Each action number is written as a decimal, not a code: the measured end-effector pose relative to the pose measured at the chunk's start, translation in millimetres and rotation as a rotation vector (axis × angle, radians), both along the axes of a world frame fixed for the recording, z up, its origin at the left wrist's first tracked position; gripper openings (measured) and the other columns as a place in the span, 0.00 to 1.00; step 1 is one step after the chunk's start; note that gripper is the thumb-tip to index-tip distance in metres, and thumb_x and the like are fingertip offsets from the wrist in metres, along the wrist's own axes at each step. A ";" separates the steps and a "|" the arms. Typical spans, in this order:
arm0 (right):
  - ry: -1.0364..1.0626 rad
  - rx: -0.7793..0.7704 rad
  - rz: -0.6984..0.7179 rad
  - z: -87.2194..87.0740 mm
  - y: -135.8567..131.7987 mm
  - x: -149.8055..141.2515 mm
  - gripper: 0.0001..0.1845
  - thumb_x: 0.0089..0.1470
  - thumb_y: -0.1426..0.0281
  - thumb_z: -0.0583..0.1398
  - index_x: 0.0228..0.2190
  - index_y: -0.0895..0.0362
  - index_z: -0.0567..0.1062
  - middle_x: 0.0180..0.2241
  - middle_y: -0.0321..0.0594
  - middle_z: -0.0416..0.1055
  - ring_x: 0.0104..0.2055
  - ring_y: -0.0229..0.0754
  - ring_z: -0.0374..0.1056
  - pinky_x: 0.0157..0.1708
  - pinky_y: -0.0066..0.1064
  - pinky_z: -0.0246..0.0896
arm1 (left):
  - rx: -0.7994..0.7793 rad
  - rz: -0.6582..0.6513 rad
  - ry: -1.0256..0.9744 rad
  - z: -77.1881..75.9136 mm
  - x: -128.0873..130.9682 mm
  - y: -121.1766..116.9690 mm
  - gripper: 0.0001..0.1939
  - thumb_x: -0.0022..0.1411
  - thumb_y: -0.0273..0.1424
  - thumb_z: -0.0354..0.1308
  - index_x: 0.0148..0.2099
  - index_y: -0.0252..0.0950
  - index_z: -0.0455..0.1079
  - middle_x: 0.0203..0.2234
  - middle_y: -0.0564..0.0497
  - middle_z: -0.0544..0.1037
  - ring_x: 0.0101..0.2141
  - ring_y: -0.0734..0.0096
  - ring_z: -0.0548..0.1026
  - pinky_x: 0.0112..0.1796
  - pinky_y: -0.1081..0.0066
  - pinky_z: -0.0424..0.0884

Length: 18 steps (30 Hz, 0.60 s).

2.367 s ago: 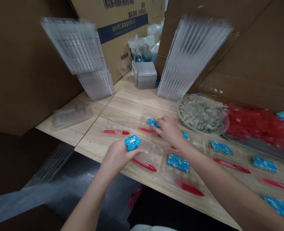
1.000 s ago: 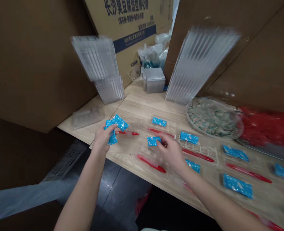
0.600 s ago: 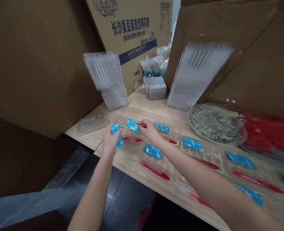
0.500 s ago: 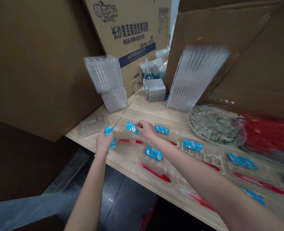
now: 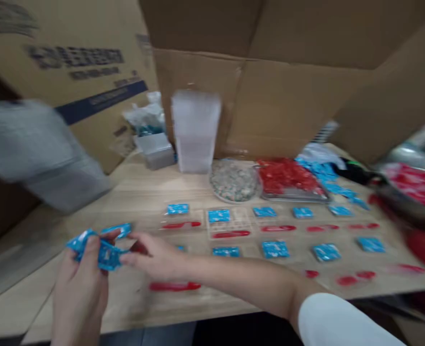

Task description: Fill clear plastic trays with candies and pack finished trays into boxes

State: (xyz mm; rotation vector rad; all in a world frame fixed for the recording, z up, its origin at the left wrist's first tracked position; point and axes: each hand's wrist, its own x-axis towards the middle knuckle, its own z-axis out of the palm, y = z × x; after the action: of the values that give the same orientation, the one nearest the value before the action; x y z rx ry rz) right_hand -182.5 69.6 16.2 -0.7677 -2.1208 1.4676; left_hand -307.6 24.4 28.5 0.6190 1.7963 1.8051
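My left hand (image 5: 79, 283) is closed round some small blue patterned packets (image 5: 108, 255), held above the left part of the table; how many is unclear. Close beside it, my right hand (image 5: 158, 254) pinches the edge of a blue packet between thumb and fingers, so both hands meet at the packets. More blue packets (image 5: 218, 216) lie in clear plastic trays in two rows to the right. Below them in the trays are red plastic pieces (image 5: 231, 234). One red piece (image 5: 174, 286) sits just below my right wrist. Motion blurs much of the view.
Stacked clear trays (image 5: 194, 129) stand at the back, with another stack (image 5: 35, 144) at the left. A round bowl of small packets (image 5: 233, 181) and a metal tray (image 5: 295, 196) of red packets line the back. Cardboard boxes (image 5: 270, 105) wall the table.
The view has swung right. My right hand has left the tray on the table and come to the packets in my left hand. More blue packets are now between the hands.
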 end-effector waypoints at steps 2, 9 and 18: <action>0.063 -0.161 -0.059 -0.1 -11.4 33.7 0.23 0.51 0.62 0.57 0.49 0.52 0.65 0.35 0.35 0.70 0.35 0.37 0.67 0.33 0.26 0.61 | -0.043 -0.130 -0.093 0.7 51.1 -5.3 0.17 0.55 0.45 0.53 0.42 0.40 0.66 0.36 0.53 0.75 0.32 0.70 0.73 0.30 0.71 0.71; -0.006 -0.327 -0.442 -11.0 -3.2 211.0 0.11 0.51 0.63 0.56 0.29 0.58 0.71 0.23 0.32 0.66 0.24 0.32 0.62 0.23 0.23 0.56 | -0.076 -0.578 0.231 -15.3 158.6 -6.9 0.19 0.54 0.47 0.53 0.43 0.40 0.66 0.48 0.47 0.70 0.51 0.59 0.66 0.50 0.61 0.64; -0.726 0.179 -1.390 1.9 53.8 516.4 0.17 0.56 0.60 0.47 0.32 0.58 0.69 0.29 0.43 0.72 0.31 0.43 0.67 0.29 0.30 0.58 | 0.153 -1.071 0.816 -20.5 234.5 22.3 0.08 0.55 0.38 0.56 0.37 0.43 0.71 0.41 0.48 0.77 0.43 0.62 0.75 0.42 0.68 0.72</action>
State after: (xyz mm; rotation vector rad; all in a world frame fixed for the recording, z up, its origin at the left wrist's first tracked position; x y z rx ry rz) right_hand 333.9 123.4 18.1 -2.2512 -1.3075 0.2222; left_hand -73.1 46.7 8.0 2.0958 1.2243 0.9502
